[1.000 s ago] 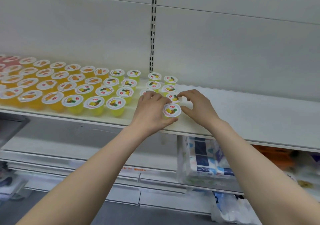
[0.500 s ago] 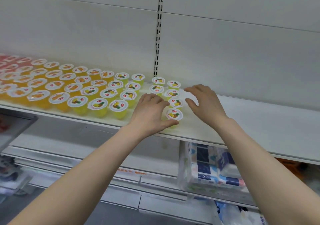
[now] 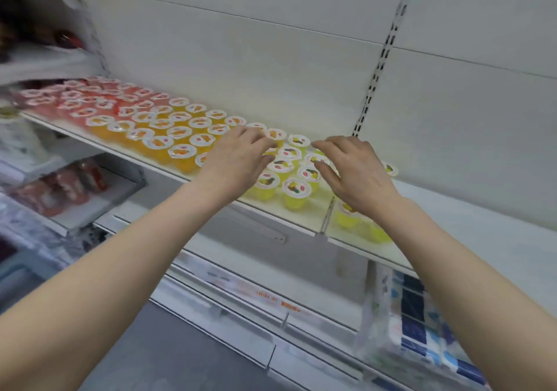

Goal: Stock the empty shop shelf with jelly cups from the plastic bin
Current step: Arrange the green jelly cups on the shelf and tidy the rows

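Observation:
Rows of jelly cups stand on the white shelf: red ones at the far left, orange ones in the middle, yellow ones to the right. My left hand hovers over the border of the orange and yellow cups, fingers spread, holding nothing. My right hand hovers just right of the yellow cups, fingers apart, also with nothing in it. Two yellow cups show below my right wrist. The plastic bin is out of view.
The shelf's right part is bare white board. A slotted upright runs up the back panel. Below hang price rails and a lower shelf with a blue-and-white wrapped pack. Packaged goods sit at lower left.
Both hands have let go of the front yellow cup and moved left over the yellow rows. The view has swung left and closer, bringing the red cups into sight.

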